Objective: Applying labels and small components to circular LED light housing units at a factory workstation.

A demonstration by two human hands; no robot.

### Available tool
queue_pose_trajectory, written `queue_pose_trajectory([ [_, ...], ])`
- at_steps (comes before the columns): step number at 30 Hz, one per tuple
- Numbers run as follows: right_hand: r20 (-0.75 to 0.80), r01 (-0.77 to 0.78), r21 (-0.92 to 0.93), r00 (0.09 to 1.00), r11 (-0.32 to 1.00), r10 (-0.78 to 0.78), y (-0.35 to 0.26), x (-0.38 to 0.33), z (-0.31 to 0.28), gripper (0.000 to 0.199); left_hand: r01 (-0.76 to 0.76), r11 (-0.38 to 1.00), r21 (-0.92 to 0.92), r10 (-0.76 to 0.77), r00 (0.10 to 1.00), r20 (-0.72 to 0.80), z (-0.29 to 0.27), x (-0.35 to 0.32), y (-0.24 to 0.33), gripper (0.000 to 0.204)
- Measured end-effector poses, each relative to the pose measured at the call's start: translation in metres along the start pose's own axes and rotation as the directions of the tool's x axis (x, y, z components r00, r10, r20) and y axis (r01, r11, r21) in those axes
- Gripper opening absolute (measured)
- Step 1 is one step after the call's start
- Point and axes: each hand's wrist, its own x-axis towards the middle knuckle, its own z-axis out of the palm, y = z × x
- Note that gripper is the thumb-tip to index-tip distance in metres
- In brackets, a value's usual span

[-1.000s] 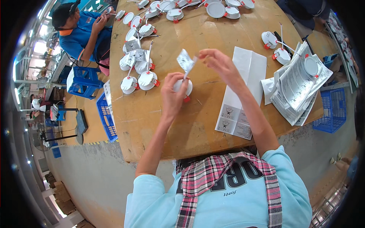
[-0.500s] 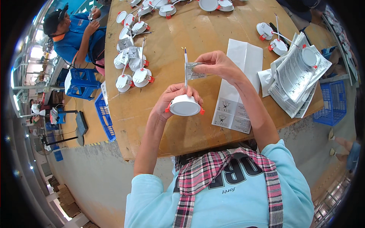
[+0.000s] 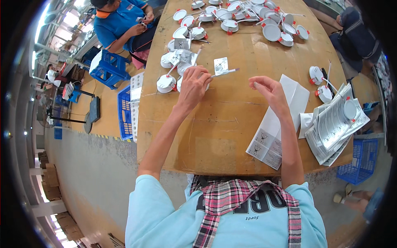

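My left hand (image 3: 194, 84) reaches forward over the wooden table (image 3: 215, 136) and is closed on a round white lamp fitting with red clips, mostly hidden under the palm. Its thin white lead (image 3: 225, 72) sticks out to the right, beside a small silver packet (image 3: 221, 65). The hand is at the edge of a cluster of similar white fittings (image 3: 171, 70). My right hand (image 3: 266, 89) hovers over bare table with fingers loosely apart, holding nothing. A folded white sheet (image 3: 285, 115) lies just right of it.
A pile of printed leaflets (image 3: 335, 126) with one fitting on top sits at the right edge. More fittings (image 3: 252, 18) lie at the far end. A person in a blue shirt (image 3: 120, 20) sits far left; blue crates (image 3: 124, 109) and a blue basket (image 3: 364, 159) stand on the floor.
My left hand has carried the lamp fitting from near my body out to the cluster at the far left. My right hand has let go of the packet and drawn back to the right.
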Motion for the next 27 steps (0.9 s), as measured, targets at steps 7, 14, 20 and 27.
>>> queue_pose_trajectory([
  [7,-0.028,0.016,-0.011,0.999,1.000,-0.016,0.004,0.003,-0.002,0.022,0.037,0.995,0.097,-0.032,0.998,-0.048,0.021,0.021,-0.040,0.027],
  [14,-0.397,0.146,0.034,0.910,0.989,-0.121,-0.009,0.003,-0.039,0.021,0.078,0.973,-0.218,-0.083,0.996,-0.015,0.021,0.025,0.043,0.031],
  [20,-0.622,0.285,0.087,0.764,0.955,-0.172,-0.012,0.002,-0.056,0.022,-0.069,0.905,-0.419,0.140,0.980,0.142,0.037,0.026,0.113,0.026],
  [27,-0.582,0.270,0.088,0.795,0.959,-0.170,-0.013,0.000,-0.041,0.020,0.113,0.973,-0.202,-0.135,0.986,-0.096,0.080,0.138,0.006,0.027],
])
